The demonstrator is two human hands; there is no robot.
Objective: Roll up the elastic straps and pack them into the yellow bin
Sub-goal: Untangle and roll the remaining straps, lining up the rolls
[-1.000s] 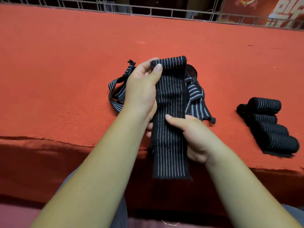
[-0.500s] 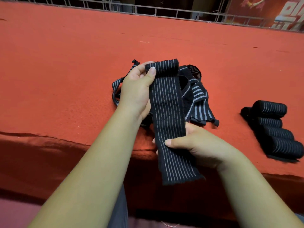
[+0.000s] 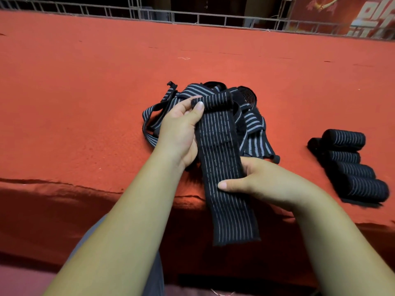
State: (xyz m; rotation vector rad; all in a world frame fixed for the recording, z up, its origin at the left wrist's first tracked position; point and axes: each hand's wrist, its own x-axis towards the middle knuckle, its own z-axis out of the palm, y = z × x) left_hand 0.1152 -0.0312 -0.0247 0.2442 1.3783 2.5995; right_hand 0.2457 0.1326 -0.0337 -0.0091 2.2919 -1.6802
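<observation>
While left hand pinches the strap by its roll, right hand grips midway.

A black strap with thin white stripes has its far end curled into a small roll, its tail hanging past the tabletop edge. Loose straps lie tangled behind it, and rolled straps sit in a row to the right.

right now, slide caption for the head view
Left hand pinches the rolled top of the striped strap; right hand holds it lower.
</observation>
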